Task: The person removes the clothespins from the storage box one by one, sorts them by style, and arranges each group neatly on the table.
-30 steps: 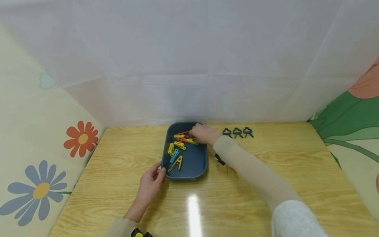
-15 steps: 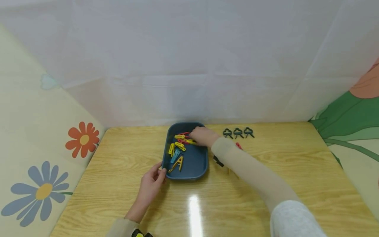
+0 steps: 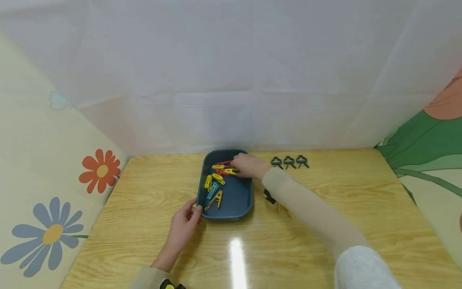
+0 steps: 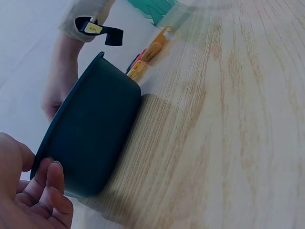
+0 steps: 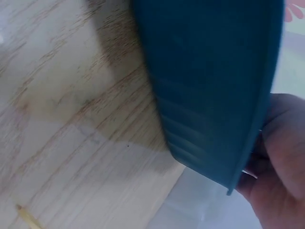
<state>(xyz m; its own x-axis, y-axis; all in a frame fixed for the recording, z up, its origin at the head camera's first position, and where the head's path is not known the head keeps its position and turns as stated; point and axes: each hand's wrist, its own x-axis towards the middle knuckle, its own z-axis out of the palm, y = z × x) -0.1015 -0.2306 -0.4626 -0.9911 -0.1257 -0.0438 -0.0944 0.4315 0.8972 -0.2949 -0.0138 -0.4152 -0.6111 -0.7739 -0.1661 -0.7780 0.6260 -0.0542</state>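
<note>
A dark blue plastic tray (image 3: 236, 198) lies on the table with several clothespins in it. My left hand (image 3: 183, 224) pinches the tray's near-left edge, thumb over the rim and fingers against the outer wall, as the left wrist view also shows. My right hand (image 3: 249, 165) reaches over the far right rim with its fingertips down inside, next to a red clothespin (image 3: 223, 163) and a yellow clothespin (image 3: 231, 171). Whether those fingers hold anything is hidden. Nearer me in the tray lie a blue clothespin (image 3: 213, 190) and an orange-yellow clothespin (image 3: 215, 200).
Three dark clips (image 3: 289, 162) stand in a row on the wooden table (image 3: 144, 192), right of the tray. A yellow clothespin (image 3: 284, 210) is partly covered by my right forearm. A white sheet (image 3: 231, 100) rises behind the table's far edge.
The yellow clothespin by my right fingertips has shifted slightly left. My right hand has moved only a little within the tray; the left keeps its hold on the rim.
</note>
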